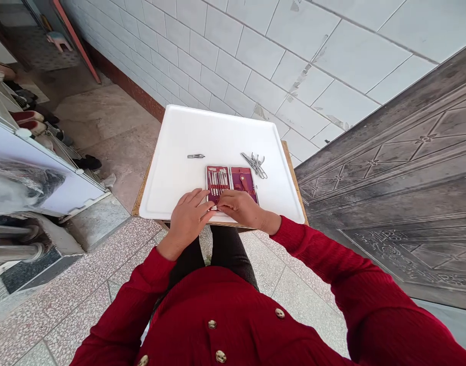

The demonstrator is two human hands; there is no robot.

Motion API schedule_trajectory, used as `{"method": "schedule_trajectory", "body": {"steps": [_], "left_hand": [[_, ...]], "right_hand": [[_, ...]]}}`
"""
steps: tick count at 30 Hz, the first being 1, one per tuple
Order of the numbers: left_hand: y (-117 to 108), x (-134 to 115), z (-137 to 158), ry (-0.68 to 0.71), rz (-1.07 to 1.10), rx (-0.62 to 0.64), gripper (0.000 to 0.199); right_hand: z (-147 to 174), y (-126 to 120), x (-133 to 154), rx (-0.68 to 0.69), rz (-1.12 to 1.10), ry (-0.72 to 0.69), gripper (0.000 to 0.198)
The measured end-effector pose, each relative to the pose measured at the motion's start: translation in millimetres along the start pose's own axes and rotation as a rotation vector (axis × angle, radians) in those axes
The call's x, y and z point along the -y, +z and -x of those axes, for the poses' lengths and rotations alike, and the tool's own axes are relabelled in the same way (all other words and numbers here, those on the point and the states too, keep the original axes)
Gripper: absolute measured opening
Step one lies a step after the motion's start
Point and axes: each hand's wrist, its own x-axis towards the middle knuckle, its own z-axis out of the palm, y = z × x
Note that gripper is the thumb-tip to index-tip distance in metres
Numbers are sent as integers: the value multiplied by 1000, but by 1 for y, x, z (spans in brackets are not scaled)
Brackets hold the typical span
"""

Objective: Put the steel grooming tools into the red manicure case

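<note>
An opened manicure case [230, 178], maroon inside, lies on the white tray [179, 178]. Slim silver tools [218, 178] fill its left half, held by a red strap; the right half has a strap with a snap. My left hand [189, 213] grips the case's lower left corner, thumb along the bottom edge. At that edge my right hand [240, 207] pinches a small silver piece [214, 208], mostly hidden by the fingers. A nail clipper [196, 156] lies beyond the case to the left. Several scissor- and plier-like metal tools [255, 164] lie in a pile to the right.
The tray rests on a small wooden table [297, 183] against a white tiled wall [225, 51]. A carved grey door [389, 168] stands close on the right. To the left is a rack [38, 147] with shoes. Below is speckled tiled floor [294, 274].
</note>
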Motion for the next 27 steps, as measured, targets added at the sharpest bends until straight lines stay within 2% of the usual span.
{"method": "schedule_trajectory", "body": {"steps": [3,5,8,11,15,19,27], "left_hand": [[1,0,1,2,-10,-9,27],[1,1,1,7,-8,-11,27],[1,2,1,13,-2,-13,25],[2,2,2,19,-8,-22,24],[3,2,3,20,-26,-29,25],[2,0,4,9,-29,-20,24],[2,0,4,12,-25,-27,25]], "right_hand": [[-10,-12,5,76,50,29,22],[-28,-23,5,99,100,77,22],[-71,-40,-4,20,206,185,25],[-120,-49,-21,11,310,251,29],[-163,-47,-35,141,447,242,30],[-175,-42,-33,301,555,209,32],[-187,-44,-32,398,654,169,31]]}}
